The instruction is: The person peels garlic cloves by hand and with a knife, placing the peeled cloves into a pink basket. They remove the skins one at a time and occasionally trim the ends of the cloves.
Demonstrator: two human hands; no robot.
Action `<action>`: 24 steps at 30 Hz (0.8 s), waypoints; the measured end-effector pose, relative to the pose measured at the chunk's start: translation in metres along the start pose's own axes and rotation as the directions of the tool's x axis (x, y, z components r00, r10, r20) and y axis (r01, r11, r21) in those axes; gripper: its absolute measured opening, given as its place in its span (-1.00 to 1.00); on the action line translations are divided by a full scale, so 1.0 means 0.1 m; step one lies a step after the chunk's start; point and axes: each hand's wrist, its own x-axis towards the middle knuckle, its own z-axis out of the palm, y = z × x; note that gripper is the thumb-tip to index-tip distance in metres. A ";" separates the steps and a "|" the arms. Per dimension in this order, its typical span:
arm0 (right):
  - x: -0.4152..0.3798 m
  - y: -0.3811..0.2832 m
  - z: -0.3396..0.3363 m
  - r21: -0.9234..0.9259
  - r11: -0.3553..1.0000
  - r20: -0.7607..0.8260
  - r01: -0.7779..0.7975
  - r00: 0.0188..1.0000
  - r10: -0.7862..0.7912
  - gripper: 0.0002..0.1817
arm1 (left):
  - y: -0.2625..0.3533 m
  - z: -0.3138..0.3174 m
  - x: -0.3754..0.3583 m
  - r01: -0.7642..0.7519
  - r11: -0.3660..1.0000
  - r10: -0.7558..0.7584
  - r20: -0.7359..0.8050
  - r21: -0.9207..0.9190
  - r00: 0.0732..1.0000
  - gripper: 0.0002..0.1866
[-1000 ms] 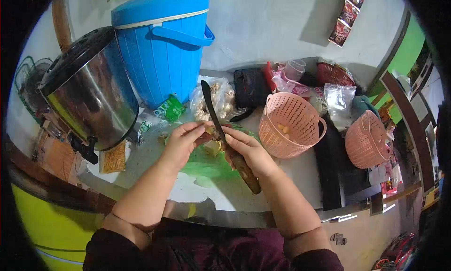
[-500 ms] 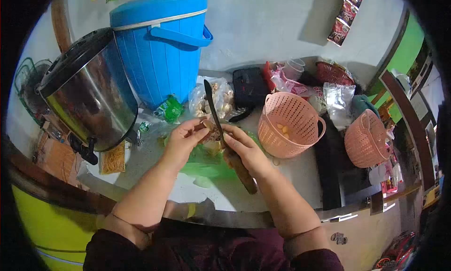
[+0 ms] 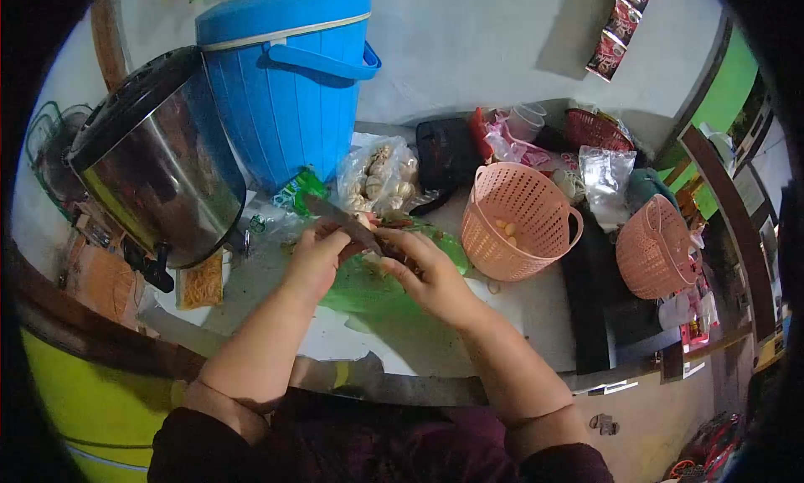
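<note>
My right hand (image 3: 423,269) is closed around a knife (image 3: 345,222), its dark blade pointing up and to the left across my left fingers; the handle is mostly hidden. My left hand (image 3: 316,257) is pinched just under the blade on what looks like a garlic clove, largely covered by the knife and fingers. Below both hands spreads a green plastic bag (image 3: 368,292) with scraps of peel on it. Behind them lies a clear bag of garlic bulbs (image 3: 381,177). To the right, a pink perforated basket (image 3: 528,253) holds several pale peeled cloves.
A blue lidded bucket (image 3: 285,114) and a large steel pot (image 3: 163,165) stand at the left. Noodles in a packet (image 3: 201,284) lie near the pot. On the right are a second pink basket (image 3: 655,253) and a silver pouch (image 3: 605,181). Sachets (image 3: 615,35) hang on the wall.
The knife has swung from nearly upright to a leftward slant, its blade now over my left fingers. My left hand has shifted slightly left and down, and my right hand has turned with the handle.
</note>
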 end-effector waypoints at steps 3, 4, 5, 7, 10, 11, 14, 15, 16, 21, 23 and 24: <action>-0.01 -0.17 -0.03 -0.278 0.957 -0.028 0.082 0.995 -0.094 -0.52 | -0.01 0.00 0.00 -0.033 0.997 0.034 -0.006 0.064 0.999 -0.78; -0.03 -0.19 -0.03 -0.314 0.944 -0.034 0.103 0.992 -0.120 -0.51 | -0.05 -0.03 0.03 -0.041 0.996 0.042 -0.014 0.078 0.999 -0.78; -0.03 -0.19 -0.04 -0.349 0.929 -0.039 0.123 0.989 -0.146 -0.50 | -0.08 -0.04 0.04 -0.049 0.994 0.051 -0.022 0.094 0.998 -0.78; -0.01 -0.18 -0.05 -0.318 0.934 -0.039 0.160 0.983 -0.182 -0.52 | -0.04 -0.01 0.04 -0.037 0.996 0.037 0.003 0.075 0.999 -0.79; 0.03 -0.04 -0.07 -0.103 0.990 -0.038 0.101 0.994 -0.106 -0.53 | 0.01 0.00 0.01 -0.014 1.000 0.014 0.043 0.005 0.999 -0.78; 0.03 0.01 -0.08 -0.002 0.998 -0.029 0.060 0.998 -0.060 -0.54 | 0.01 0.00 0.00 -0.006 1.000 0.008 0.057 -0.026 0.998 -0.78; 0.01 -0.07 -0.14 0.415 0.870 0.080 -0.265 0.964 0.255 -0.57 | -0.04 -0.06 0.04 0.032 0.999 -0.032 0.050 -0.004 0.998 -0.81; 0.02 -0.04 -0.13 0.433 0.878 0.033 -0.204 0.977 0.211 -0.58 | -0.03 -0.04 0.03 0.022 0.999 -0.018 0.086 -0.039 0.996 -0.80; 0.02 -0.04 -0.13 0.432 0.875 0.037 -0.220 0.973 0.227 -0.58 | -0.01 -0.02 0.01 0.045 0.998 -0.039 0.106 -0.051 0.994 -0.80; 0.03 -0.07 -0.17 0.465 0.846 0.044 -0.260 0.962 0.271 -0.58 | 0.02 -0.02 -0.01 0.134 0.988 -0.117 0.180 -0.081 0.977 -0.81; 0.03 -0.07 -0.16 0.470 0.849 0.031 -0.242 0.966 0.258 -0.58 | 0.02 -0.03 0.00 0.150 0.986 -0.136 0.175 -0.072 0.975 -0.81; 0.03 -0.07 -0.15 0.456 0.860 0.017 -0.229 0.968 0.249 -0.58 | 0.01 -0.03 0.00 0.153 0.986 -0.140 0.173 -0.068 0.975 -0.81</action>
